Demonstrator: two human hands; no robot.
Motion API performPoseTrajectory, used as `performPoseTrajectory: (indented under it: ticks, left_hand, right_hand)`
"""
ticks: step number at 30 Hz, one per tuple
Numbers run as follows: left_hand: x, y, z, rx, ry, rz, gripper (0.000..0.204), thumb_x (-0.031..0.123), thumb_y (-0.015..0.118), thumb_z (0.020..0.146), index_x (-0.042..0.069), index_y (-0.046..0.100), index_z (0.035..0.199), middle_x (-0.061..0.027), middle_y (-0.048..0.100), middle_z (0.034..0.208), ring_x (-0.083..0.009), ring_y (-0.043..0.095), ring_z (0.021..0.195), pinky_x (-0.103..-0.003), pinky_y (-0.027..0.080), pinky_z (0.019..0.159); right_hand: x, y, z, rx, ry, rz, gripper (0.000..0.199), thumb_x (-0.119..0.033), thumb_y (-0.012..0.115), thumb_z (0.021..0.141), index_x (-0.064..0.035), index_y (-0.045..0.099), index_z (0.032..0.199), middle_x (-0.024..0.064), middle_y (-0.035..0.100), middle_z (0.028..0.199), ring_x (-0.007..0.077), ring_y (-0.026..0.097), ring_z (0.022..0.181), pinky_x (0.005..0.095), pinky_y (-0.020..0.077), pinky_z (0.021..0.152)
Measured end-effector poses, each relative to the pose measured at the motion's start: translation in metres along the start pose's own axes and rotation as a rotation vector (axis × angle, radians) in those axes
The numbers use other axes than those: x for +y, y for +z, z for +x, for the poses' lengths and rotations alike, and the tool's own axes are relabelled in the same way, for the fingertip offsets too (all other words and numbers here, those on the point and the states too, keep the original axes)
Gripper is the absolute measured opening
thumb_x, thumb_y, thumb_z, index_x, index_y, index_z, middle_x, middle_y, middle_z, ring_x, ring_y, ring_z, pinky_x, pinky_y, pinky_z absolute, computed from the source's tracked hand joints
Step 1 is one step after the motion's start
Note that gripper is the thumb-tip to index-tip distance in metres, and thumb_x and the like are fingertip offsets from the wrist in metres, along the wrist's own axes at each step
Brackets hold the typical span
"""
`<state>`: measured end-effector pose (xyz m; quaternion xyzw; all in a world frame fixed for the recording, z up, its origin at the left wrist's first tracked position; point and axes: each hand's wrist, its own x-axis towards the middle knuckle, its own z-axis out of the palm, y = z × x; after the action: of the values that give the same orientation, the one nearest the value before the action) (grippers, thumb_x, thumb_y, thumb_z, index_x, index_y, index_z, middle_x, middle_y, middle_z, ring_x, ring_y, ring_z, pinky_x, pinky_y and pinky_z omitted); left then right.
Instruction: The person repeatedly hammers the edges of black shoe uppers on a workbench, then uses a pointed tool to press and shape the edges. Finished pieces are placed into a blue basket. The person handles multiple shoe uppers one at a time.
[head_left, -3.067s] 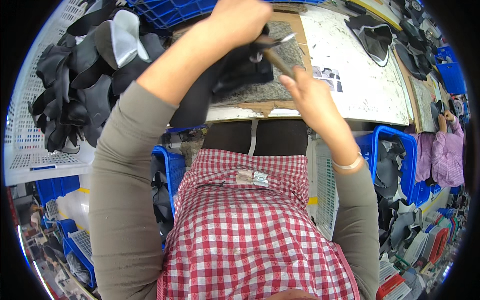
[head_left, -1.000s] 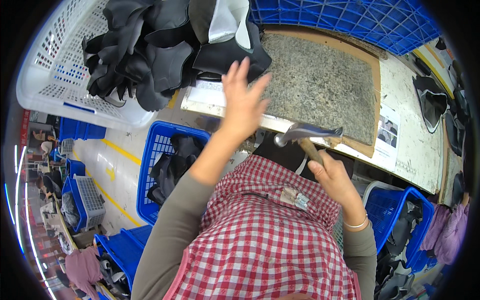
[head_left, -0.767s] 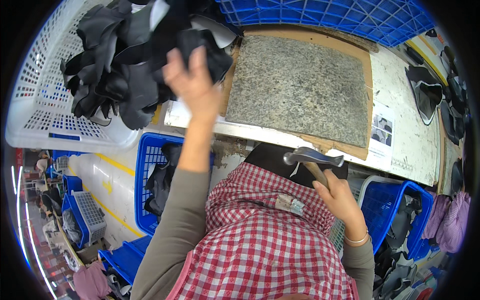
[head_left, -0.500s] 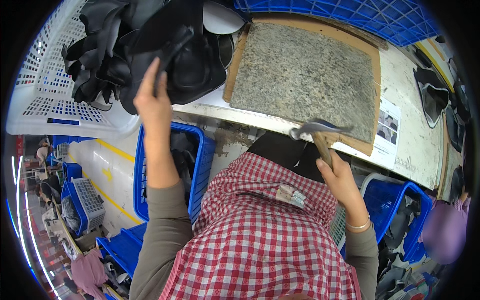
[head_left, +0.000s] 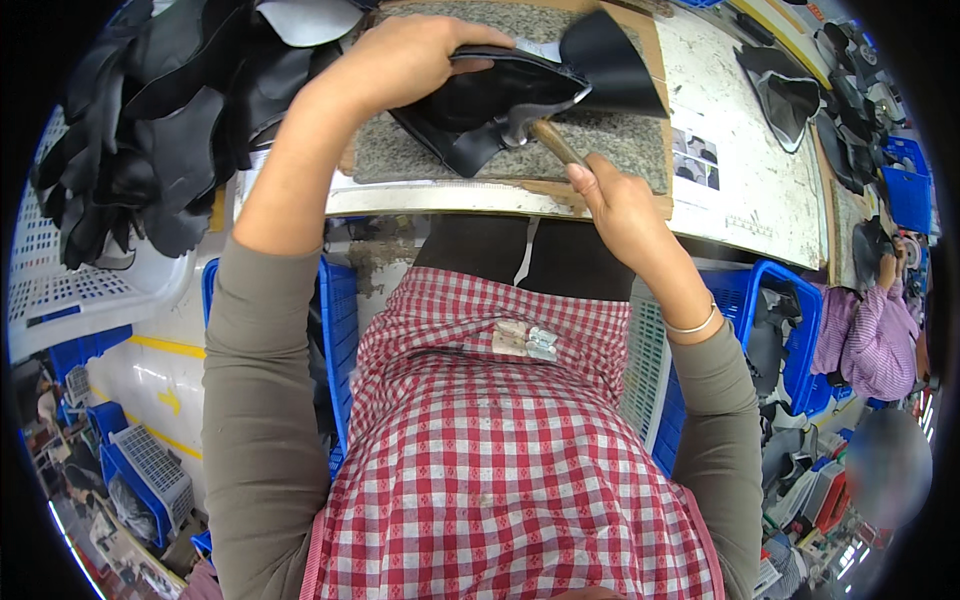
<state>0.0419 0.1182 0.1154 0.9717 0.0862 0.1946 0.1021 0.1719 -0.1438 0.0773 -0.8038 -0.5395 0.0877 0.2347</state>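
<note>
Over a speckled stone slab on the bench, my left hand grips a black leather shoe upper by its far edge, with fingers on top. The upper is partly folded, and a wide black flap sticks out to the right. My right hand is wrapped round the wooden handle of a hammer. The hammer's metal head lies at the near side of the upper, overlapping its edge; whether it touches is unclear.
At left, a white perforated basket holds many black leather pieces. A printed sheet lies right of the slab, with another black upper beyond. Blue crates stand below the bench. A co-worker in a checked sleeve is at far right.
My left hand has come from the basket pile to the slab with the black upper. My right hand has moved the hammer in over the slab, against the upper. The view has shifted right.
</note>
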Motion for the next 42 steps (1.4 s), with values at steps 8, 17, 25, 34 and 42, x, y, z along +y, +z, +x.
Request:
performPoseTrajectory:
  ticks: [8, 17, 25, 34, 42]
  left_hand:
    - [-0.016, -0.010, 0.010, -0.083, -0.084, -0.134, 0.032, 0.028, 0.062, 0.099, 0.009, 0.072, 0.122, -0.0236, 0.072, 0.106, -0.0433, 0.068, 0.101, -0.049, 0.054, 0.088]
    - [-0.019, -0.009, 0.037, -0.219, -0.184, -0.145, 0.033, 0.029, 0.063, 0.098, 0.011, 0.072, 0.124, -0.0241, 0.072, 0.106, -0.0432, 0.068, 0.103, -0.047, 0.054, 0.090]
    - [-0.025, 0.007, 0.028, -0.073, -0.197, -0.138, 0.031, 0.027, 0.067, 0.094, 0.008, 0.073, 0.117, -0.0232, 0.073, 0.102, -0.0418, 0.069, 0.099, -0.046, 0.055, 0.085]
    - [0.040, 0.070, -0.043, 0.597, -0.677, -0.423, 0.058, 0.010, 0.068, 0.089, 0.003, 0.046, 0.142, -0.0317, 0.064, 0.126, -0.0495, 0.062, 0.118, -0.048, 0.048, 0.101]
    - [0.044, -0.135, 0.026, 0.627, -0.012, 0.475, 0.016, 0.010, 0.065, 0.081, 0.003, 0.074, 0.091, -0.0219, 0.072, 0.086, -0.0415, 0.070, 0.085, -0.047, 0.057, 0.076]
  right_hand:
    - [-0.020, -0.014, 0.043, -0.059, -0.177, -0.115, 0.043, -0.040, 0.051, 0.108, 0.0011, 0.059, 0.101, 0.0236, 0.064, 0.066, 0.0443, 0.067, 0.066, 0.0487, 0.0514, 0.056]
    - [0.002, -0.005, 0.051, -0.082, -0.107, -0.250, 0.042, -0.040, 0.052, 0.107, 0.0009, 0.058, 0.098, 0.0190, 0.064, 0.061, 0.0412, 0.067, 0.059, 0.0484, 0.0521, 0.053]
    - [0.032, 0.004, 0.053, -0.042, -0.084, -0.260, 0.043, -0.040, 0.052, 0.107, 0.0017, 0.056, 0.097, 0.0234, 0.064, 0.065, 0.0457, 0.067, 0.064, 0.0519, 0.0515, 0.055]
    - [0.041, 0.030, 0.031, -0.019, 0.041, -0.013, 0.043, -0.040, 0.056, 0.106, 0.0026, 0.055, 0.100, 0.0290, 0.066, 0.075, 0.0489, 0.067, 0.073, 0.0540, 0.0524, 0.064]
    - [-0.039, -0.085, -0.031, 0.028, -0.126, 0.281, 0.038, -0.034, 0.057, 0.107, 0.0032, 0.057, 0.113, 0.0237, 0.063, 0.071, 0.0435, 0.065, 0.066, 0.0459, 0.0499, 0.060]
